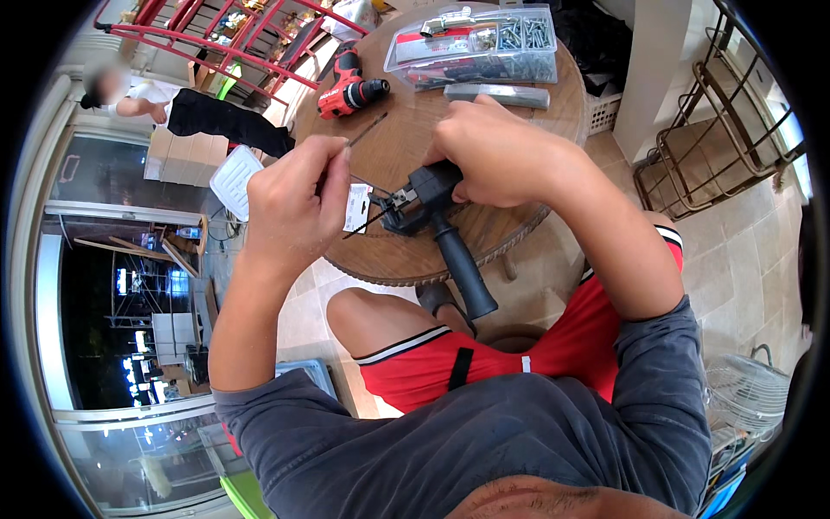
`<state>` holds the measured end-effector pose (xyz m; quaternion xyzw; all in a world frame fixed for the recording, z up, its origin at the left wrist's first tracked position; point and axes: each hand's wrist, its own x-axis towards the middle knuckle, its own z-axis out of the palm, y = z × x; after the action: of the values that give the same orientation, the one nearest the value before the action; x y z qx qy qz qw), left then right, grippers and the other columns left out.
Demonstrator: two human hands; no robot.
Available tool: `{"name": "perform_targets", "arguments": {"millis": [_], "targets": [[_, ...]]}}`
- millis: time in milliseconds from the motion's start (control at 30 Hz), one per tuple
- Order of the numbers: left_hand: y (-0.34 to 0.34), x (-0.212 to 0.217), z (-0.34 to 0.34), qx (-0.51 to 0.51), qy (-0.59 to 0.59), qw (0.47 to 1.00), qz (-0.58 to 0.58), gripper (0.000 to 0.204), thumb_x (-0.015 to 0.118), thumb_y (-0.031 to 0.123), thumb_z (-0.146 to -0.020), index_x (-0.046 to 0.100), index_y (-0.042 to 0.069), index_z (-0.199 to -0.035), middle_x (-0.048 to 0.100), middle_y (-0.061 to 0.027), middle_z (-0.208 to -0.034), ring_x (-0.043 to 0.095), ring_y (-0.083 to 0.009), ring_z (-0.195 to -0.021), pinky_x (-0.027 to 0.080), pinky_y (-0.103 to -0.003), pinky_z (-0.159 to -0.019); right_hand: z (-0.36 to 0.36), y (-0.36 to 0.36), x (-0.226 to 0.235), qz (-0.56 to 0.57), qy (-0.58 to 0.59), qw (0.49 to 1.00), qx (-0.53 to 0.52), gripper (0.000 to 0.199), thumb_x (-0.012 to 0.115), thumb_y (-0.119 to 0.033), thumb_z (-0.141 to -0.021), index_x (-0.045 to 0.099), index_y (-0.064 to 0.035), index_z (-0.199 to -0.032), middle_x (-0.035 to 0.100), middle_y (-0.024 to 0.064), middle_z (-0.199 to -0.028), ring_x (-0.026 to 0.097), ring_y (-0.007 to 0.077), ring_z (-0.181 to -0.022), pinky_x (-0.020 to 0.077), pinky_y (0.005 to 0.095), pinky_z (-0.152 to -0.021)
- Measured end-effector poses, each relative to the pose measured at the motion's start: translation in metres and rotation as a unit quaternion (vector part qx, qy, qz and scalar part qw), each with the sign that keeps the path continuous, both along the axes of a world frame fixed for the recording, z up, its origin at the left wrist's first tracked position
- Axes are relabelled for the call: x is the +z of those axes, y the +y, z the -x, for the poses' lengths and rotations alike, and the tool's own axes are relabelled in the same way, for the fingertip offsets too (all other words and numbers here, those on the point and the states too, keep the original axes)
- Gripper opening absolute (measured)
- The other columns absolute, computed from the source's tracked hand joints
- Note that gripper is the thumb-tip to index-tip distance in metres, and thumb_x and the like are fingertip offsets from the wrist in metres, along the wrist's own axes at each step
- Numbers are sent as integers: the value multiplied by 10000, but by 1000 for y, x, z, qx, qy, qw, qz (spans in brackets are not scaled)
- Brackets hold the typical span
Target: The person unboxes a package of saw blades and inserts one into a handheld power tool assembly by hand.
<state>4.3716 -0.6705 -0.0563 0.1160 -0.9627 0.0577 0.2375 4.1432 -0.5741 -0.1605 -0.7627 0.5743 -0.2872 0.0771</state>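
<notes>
My left hand (298,203) is closed, its thumb and fingers pinching a thin dark strip (370,127), apparently a saw blade, that points up toward the drill. With my right hand (506,151) I grip a black saw attachment (424,195) from above, over the table's near edge. Its side handle (464,275) slants down toward my lap. From the clamp at its front sticks a narrow saw blade (367,223), aimed down and left. A white card (357,206) with a hang hole lies between my left hand and the tool.
On the round wooden table (398,117) are a red and black cordless drill (348,86), a clear case of screws (480,48) and a grey oblong case (497,95). A metal rack (713,138) stands at the right. Another person (164,108) is at the far left.
</notes>
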Motion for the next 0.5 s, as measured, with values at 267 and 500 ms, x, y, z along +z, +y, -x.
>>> {"name": "perform_targets", "arguments": {"millis": [267, 500], "targets": [[15, -2, 10, 20, -2, 999, -29, 41, 773, 1, -965, 750, -5, -999, 701, -68, -704, 689, -120, -603, 541, -279, -593, -2, 1, 4, 0, 12, 1000, -7, 224, 817, -37, -725, 837, -71, -946, 797, 146, -908, 760, 345, -992, 503, 449, -955], [24, -1, 13, -64, -36, 997, 24, 82, 771, 10, -946, 723, 15, -1012, 706, -160, -757, 730, -295, -649, 563, -382, -608, -2, -2, 2, 1, 1, 1000, -4, 179, 797, -21, -717, 828, -67, -887, 781, 169, -876, 753, 368, -974, 497, 462, -921]]}}
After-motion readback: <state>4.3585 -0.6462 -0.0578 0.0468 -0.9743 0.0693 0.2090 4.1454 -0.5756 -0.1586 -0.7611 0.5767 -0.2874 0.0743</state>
